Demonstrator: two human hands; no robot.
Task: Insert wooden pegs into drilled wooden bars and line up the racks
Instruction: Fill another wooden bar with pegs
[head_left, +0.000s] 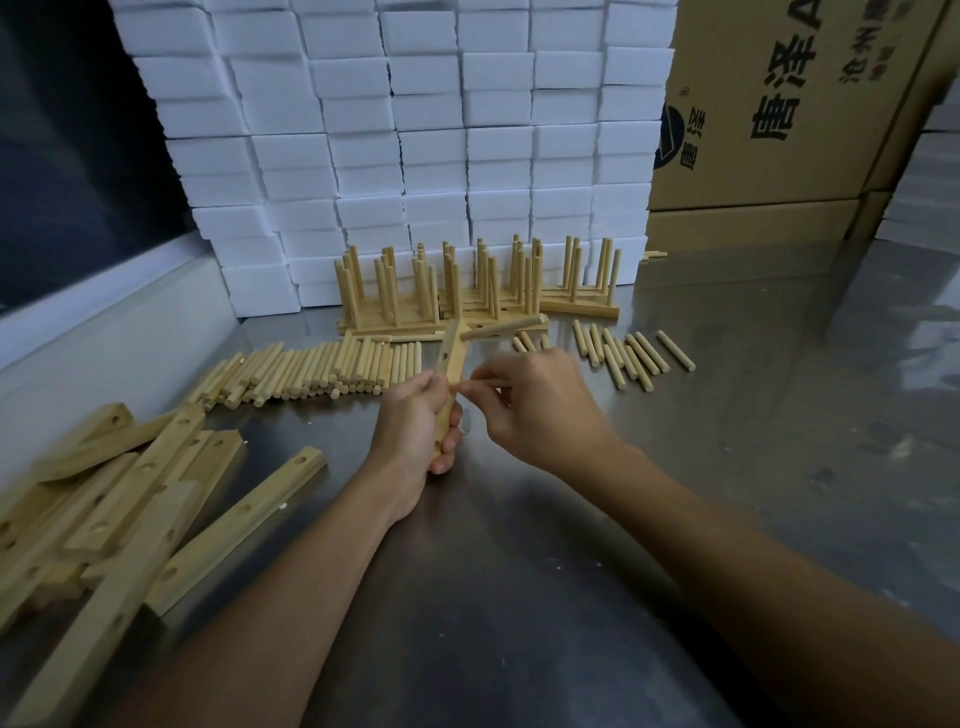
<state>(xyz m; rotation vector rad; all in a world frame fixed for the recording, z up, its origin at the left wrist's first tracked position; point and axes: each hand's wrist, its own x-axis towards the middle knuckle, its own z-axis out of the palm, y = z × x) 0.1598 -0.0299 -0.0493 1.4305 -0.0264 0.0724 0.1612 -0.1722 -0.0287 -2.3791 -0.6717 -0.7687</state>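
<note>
Head view, looking down on a steel surface (675, 467). Left hand (415, 431) wrapped round a drilled wooden bar (451, 364), grip closed on its lower half, bar held near upright above the surface. One peg (501, 328) already seated in the bar's top hole, jutting out to the right. Right hand (535, 405) pinching a second peg (485, 383) narrowly between fingertips, tip brought up to the bar's side just above the left fist; seated or only touching, cannot tell.

Likely faults from here: peg meeting the hole at a slant and jamming or shaving the rim; bar twisting in the fist under push, since held only at the lower end; the seated top peg knocking the finished racks (467, 291) just behind it if the bar tips forward, toppling that row.

Room for moving: loose pegs (311, 371) piled to the left behind the hands, scattered pegs (631, 356) to the right, spare bars (130, 509) heaped at near left. Wall of white foam blocks (415, 130) close behind the racks, cardboard box (779, 104) at back right. Open steel at near right and centre, best room for elbows there; little clearance ahead.
</note>
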